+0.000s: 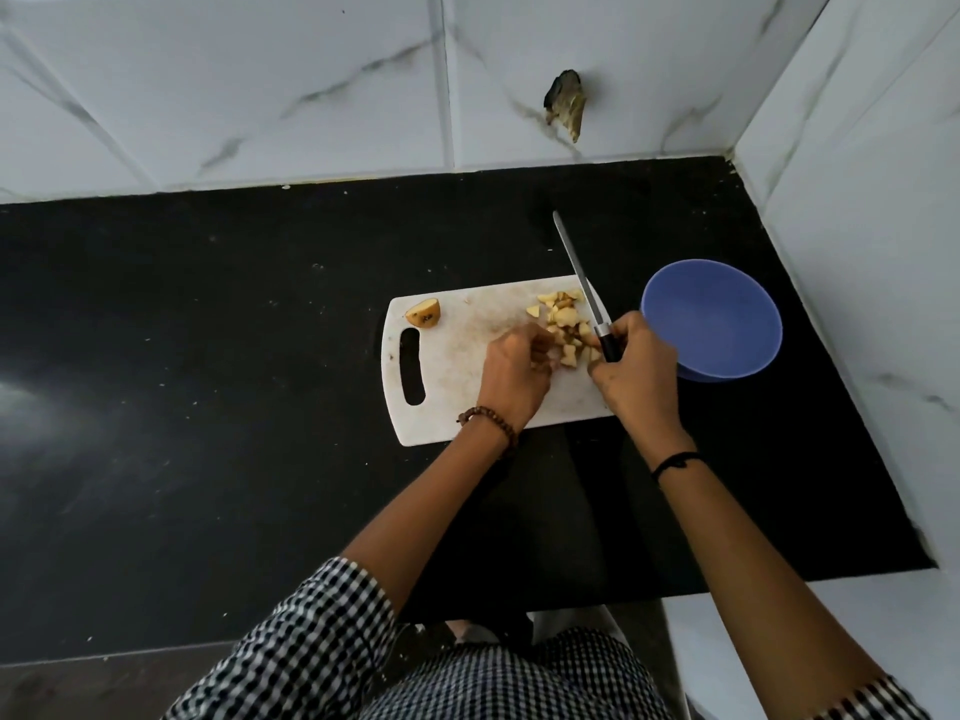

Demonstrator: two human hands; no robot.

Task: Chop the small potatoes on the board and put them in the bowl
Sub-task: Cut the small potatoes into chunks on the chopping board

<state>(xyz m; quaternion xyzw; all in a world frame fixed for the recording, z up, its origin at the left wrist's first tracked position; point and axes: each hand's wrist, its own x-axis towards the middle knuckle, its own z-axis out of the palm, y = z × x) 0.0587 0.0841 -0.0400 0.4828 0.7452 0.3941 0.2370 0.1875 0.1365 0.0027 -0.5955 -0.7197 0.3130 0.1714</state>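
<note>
A white cutting board (457,356) lies on the black counter. A heap of chopped potato pieces (563,319) sits on its right part, and a potato half (423,313) rests at its far left corner. My right hand (636,371) grips the black handle of a knife (579,275), whose blade points away over the board's far edge. My left hand (514,371) is curled against the left side of the heap, fingers touching the pieces. A blue bowl (714,319) stands just right of the board and looks empty.
The black counter (208,381) ends at marble-tiled walls behind and to the right, forming a corner near the bowl. A chipped hole (563,103) marks the back wall. The counter's front edge runs close to my checked shirt.
</note>
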